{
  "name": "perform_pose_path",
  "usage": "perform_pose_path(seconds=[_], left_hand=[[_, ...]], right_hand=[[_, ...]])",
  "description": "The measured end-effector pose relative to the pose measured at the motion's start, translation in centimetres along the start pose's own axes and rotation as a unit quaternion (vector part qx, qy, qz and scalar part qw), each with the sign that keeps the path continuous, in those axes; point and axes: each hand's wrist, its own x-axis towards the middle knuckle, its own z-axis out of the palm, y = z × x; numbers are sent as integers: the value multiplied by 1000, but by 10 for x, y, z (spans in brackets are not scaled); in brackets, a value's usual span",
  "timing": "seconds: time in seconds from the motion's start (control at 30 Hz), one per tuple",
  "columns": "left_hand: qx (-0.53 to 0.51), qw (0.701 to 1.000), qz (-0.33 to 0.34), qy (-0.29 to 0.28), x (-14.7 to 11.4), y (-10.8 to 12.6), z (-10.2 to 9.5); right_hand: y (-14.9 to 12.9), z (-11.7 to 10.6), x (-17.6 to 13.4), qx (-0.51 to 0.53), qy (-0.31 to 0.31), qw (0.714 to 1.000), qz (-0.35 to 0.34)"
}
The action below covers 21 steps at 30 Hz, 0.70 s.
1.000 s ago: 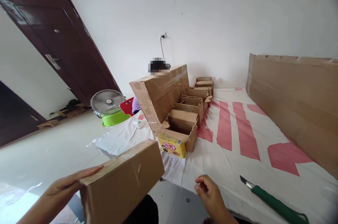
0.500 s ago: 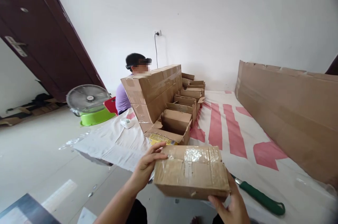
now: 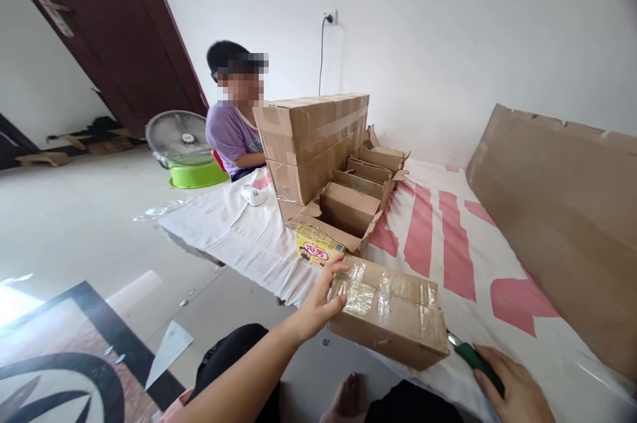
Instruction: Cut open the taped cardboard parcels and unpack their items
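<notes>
A taped cardboard box (image 3: pixel 393 317) lies tilted at the near edge of the cloth-covered table. My left hand (image 3: pixel 323 303) grips its left end, fingers on top. My right hand (image 3: pixel 512 380) is off the box, its thumb and fingers around the green handle of a knife (image 3: pixel 475 363). Most of the knife's blade is hidden behind the box. Just beyond my left hand sits a small yellow printed carton (image 3: pixel 318 247), against an open cardboard box (image 3: pixel 348 210).
Several open boxes run back in a row beside a wall of stacked taped boxes (image 3: pixel 318 137). A person (image 3: pixel 233 124) in purple sits behind it. A tall cardboard panel (image 3: pixel 557 210) borders the right. A fan (image 3: pixel 179 137) stands on the floor at left.
My right hand has let go of the box and moved right onto the knife handle. My left hand keeps holding the box, now at the table edge. The view has shifted.
</notes>
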Motion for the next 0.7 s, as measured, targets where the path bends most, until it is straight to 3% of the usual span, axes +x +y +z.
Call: perform_pose_path(seconds=[0.1, 0.2, 0.37, 0.47, 0.6, 0.7], left_hand=[[-66, 997, 23, 17, 1, -9, 11], [-124, 992, 23, 31, 1, -11, 15], [-129, 991, 23, 23, 2, -7, 15], [-110, 993, 27, 21, 3, -5, 15], [-111, 993, 34, 32, 2, -4, 16], [-119, 991, 40, 43, 2, -4, 18]], right_hand=[[-3, 7, 4, 13, -32, 999, -17], [-7, 0, 16, 26, -20, 999, -13], [-24, -43, 55, 52, 53, 996, 55], [-56, -75, 87, 114, 27, 991, 69], [-120, -102, 134, 151, -85, 983, -60], [-167, -101, 166, 154, -167, 960, -164]])
